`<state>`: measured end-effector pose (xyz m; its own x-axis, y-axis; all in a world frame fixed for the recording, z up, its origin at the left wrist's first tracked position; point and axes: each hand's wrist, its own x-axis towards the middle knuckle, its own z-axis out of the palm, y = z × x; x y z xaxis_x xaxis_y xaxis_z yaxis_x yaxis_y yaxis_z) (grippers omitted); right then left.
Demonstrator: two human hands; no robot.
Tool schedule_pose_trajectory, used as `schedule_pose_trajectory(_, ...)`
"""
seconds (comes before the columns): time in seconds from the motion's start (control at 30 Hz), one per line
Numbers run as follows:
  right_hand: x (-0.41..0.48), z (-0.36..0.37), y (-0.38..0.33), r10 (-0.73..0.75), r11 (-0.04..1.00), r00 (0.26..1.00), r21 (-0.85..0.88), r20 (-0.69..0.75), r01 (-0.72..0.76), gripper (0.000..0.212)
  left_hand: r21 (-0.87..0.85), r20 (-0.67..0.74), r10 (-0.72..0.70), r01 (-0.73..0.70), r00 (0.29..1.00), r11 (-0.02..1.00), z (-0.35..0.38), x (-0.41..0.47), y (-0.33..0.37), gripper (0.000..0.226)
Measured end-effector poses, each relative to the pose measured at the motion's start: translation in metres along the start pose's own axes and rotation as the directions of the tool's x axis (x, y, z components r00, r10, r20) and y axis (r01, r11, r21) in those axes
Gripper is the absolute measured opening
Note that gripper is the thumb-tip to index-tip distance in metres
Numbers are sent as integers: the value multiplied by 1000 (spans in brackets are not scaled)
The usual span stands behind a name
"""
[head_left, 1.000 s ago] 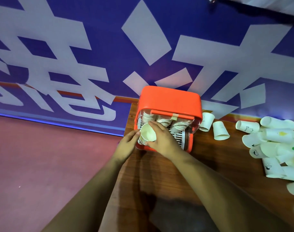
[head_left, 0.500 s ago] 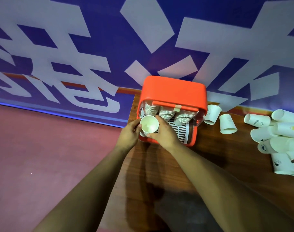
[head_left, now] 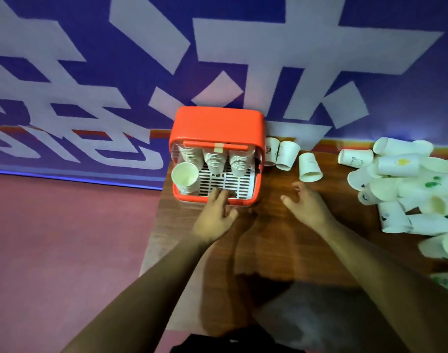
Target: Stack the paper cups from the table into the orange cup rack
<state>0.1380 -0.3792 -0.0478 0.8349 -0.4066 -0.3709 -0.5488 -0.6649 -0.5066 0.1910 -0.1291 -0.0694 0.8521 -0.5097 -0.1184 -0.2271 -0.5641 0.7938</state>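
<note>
Roughly, the bench (head_left: 268, 238) is carrying two lots: the rack (head_left: 217, 123) is holding three nested stacks (head_left: 214, 159), while a big pile (head_left: 408, 189) is lying loose at the right, so most of the job is probably remaining. Both hands are holding nothing: the left hand (head_left: 214, 217) is spreading its fingers at the rack's front edge, and the right hand (head_left: 307, 205) is hanging relaxed. One cup (head_left: 185, 175) is sitting inside, front left.

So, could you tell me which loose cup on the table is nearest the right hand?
The lone cup just beyond the right hand; it sits apart, between the pair beside the orange rack and the big pile.
</note>
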Motion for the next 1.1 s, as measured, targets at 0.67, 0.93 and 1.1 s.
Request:
schedule_pose_trajectory(0.67,127,-36,94,153,988,980,52,-124,-148,69,319,92,-21,-9,996,948,131,203,97,39)
schedule_pose_trajectory(0.93,159,-7,105,196,976,979,107,-64,-189,69,438,120,-177,108,977,892,171,240,75,41)
schedule_pose_trajectory(1.1,148,-6,124,194,946,981,266,-6,-186,64,348,36,-157,135,987,928,186,230,73,32)
